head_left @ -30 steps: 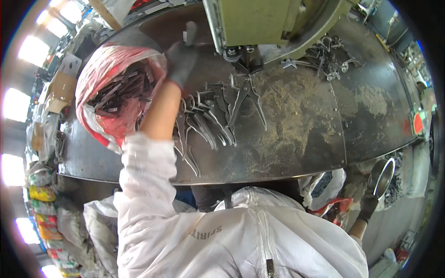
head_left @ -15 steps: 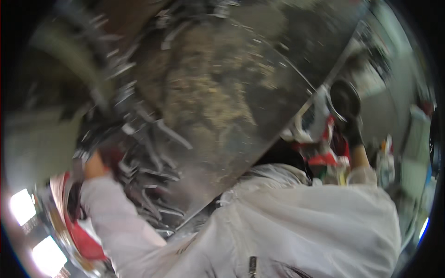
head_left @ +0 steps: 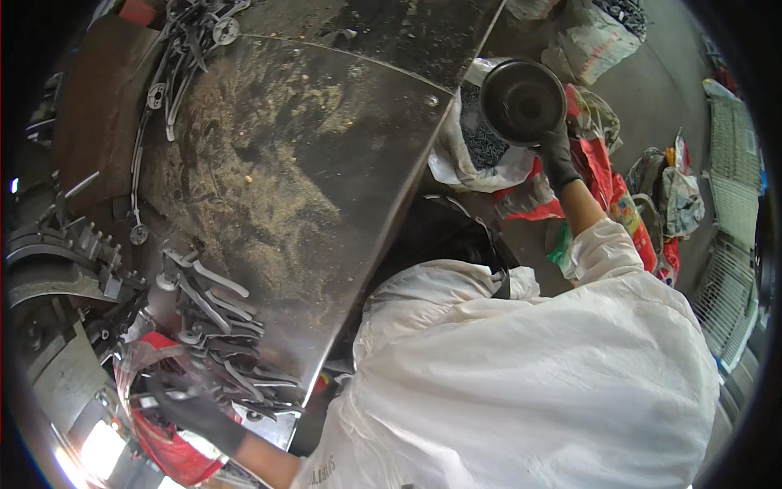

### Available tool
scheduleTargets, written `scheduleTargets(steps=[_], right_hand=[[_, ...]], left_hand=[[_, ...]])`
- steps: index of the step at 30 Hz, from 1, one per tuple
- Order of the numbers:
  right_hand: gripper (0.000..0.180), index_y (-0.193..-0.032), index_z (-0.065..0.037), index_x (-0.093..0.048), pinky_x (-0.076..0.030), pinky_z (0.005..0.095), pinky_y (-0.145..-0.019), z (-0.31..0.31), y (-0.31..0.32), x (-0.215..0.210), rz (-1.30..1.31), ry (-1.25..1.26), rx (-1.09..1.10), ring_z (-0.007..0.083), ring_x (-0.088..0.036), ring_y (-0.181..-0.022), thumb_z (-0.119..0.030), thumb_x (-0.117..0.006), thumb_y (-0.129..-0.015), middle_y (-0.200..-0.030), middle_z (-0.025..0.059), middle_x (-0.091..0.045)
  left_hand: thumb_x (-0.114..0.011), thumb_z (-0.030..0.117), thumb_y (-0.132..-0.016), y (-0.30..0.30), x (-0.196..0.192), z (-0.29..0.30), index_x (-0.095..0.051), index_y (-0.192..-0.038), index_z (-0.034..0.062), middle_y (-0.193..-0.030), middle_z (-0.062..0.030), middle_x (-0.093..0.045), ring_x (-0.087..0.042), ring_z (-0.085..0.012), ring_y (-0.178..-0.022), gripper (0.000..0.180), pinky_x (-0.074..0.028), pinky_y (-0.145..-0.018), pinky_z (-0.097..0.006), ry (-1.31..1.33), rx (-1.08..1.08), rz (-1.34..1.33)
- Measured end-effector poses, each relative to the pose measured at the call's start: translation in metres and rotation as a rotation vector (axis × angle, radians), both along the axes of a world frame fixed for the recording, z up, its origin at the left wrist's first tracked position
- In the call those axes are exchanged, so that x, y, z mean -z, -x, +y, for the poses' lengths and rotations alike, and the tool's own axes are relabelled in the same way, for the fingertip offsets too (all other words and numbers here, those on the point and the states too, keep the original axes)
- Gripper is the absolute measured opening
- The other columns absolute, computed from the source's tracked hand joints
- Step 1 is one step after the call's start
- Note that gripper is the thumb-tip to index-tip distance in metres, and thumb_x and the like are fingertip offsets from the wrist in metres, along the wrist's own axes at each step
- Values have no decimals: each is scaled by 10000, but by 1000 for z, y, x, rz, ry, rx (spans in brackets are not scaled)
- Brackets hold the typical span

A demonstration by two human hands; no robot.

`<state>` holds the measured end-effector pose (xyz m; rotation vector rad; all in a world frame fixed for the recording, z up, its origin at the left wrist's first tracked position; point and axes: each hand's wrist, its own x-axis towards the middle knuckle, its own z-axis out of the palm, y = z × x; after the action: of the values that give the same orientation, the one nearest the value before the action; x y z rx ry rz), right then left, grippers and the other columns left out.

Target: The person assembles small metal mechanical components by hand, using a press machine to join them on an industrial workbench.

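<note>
At the upper right, my right hand [head_left: 559,160], in a dark glove, grips the rim of a dark round bowl [head_left: 521,102]. The bowl is above an open white sack [head_left: 468,167] full of small dark pieces. At the lower left, my gloved left hand [head_left: 191,411] reaches over a red and clear plastic bag [head_left: 167,444]. Its fingers are smeared by motion beside a shiny metal piece, and whether they hold it is unclear. Curved grey metal handles [head_left: 216,306] lie heaped on the table just beyond this hand.
The dark metal table [head_left: 326,220] is strewn with brownish dust. More metal parts [head_left: 186,49] lie along its far left side, near a machine with a curved part [head_left: 57,273]. On the right floor are another sack [head_left: 599,45], red bags [head_left: 595,167] and wire baskets [head_left: 727,277].
The view has turned and sharpened. My right hand still holds the bowl, now over the white sack. My left hand is now at the red bag, nearer the lower edge.
</note>
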<state>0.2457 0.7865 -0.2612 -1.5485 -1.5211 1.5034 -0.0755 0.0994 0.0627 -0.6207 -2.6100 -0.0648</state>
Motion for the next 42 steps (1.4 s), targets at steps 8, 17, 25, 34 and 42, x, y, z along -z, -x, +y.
scheduleTargets(steps=[8, 17, 25, 34, 42], right_hand=[[826, -1585, -111, -302, -574, 474, -925, 27, -22, 77, -331, -267, -200, 415, -686, -1159, -253, -715, -883, -1265, 252, -673], [844, -1633, -226, -231, -542, 565, -965, 18, 12, 30, -760, -506, -571, 500, -568, -1272, -41, -580, -888, -1525, 226, -421], [884, -1632, -261, -212, -526, 570, -999, 19, 14, 70, -456, -684, -488, 538, -540, -1287, -188, -697, -896, -1514, 280, -431], [740, -1478, 23, -411, -581, 444, -748, -15, 11, 69, -530, -112, -808, 350, -744, -870, -302, -739, -900, -1008, 248, -726], [209, -1022, -57, -736, -528, 369, -664, 23, -10, 172, -68, 724, -326, 230, -628, -682, -202, -692, -879, -795, 41, -668]], left_hand=[[-687, 196, -963, -132, 52, 328, -697, -1168, -52, -856, -45, -674, -587, -89, -656, 322, -476, -597, -276, -531, 572, -906], [-697, 158, -990, -183, 266, 472, -614, -1237, 10, -1049, -102, -701, -715, -199, -784, 299, -599, -675, -299, -839, -122, -1945], [-694, 131, -986, -180, 333, 503, -641, -1109, 28, -967, -108, -680, -690, -181, -775, 169, -583, -632, -278, -1012, -592, -2042], [-730, 79, -905, -181, 275, 506, -686, -857, 66, -662, 29, -559, -480, -61, -508, 67, -341, -437, -257, -831, -190, -1988], [-721, 155, -948, -168, 246, 468, -673, -1003, 46, -806, -20, -621, -579, -101, -608, 131, -449, -515, -293, -832, -192, -1942]])
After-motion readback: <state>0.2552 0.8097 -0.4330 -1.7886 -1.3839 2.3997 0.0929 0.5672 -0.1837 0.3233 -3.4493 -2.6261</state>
